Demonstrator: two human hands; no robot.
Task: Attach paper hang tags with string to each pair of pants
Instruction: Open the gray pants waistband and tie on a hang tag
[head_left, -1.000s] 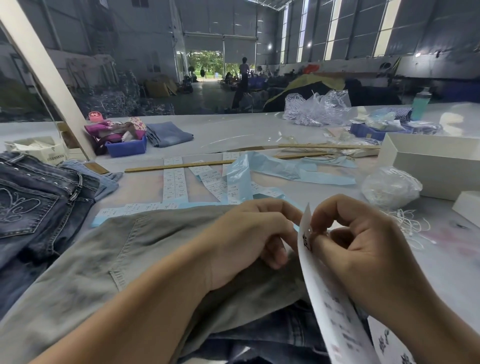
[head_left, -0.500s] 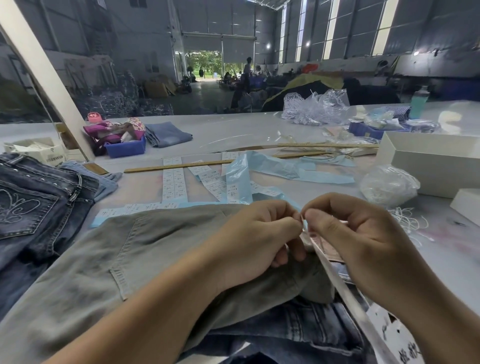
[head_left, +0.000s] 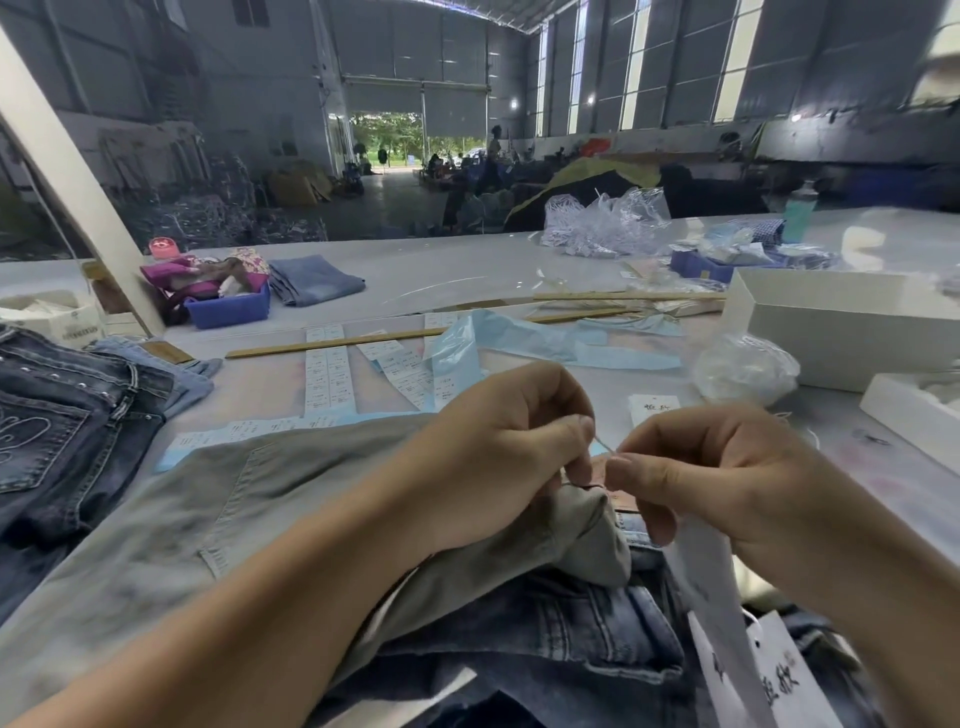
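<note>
Grey-green pants (head_left: 218, 519) lie across the table in front of me, over a pair of blue jeans (head_left: 561, 639). My left hand (head_left: 498, 447) and my right hand (head_left: 717, 467) meet above the grey pants' waistband corner, each pinching an end of a thin white string (head_left: 604, 445) stretched between the fingertips. A long white paper hang tag (head_left: 711, 587) hangs down from under my right hand. A second printed tag (head_left: 784, 670) lies below it on the jeans. What the string passes through is hidden by my fingers.
Dark jeans (head_left: 57, 431) are stacked at the left. Label strips (head_left: 327, 369) and blue backing paper (head_left: 545, 343) lie ahead with a wooden ruler (head_left: 332, 343). A clear bag of strings (head_left: 743, 369), a white box (head_left: 841, 322) and a loose tag (head_left: 652, 408) sit at the right. A blue bin (head_left: 228, 309) stands far left.
The tag, held upright by my right hand a second ago, now hangs down below it. Both hands have moved slightly apart, drawing the string taut between them.
</note>
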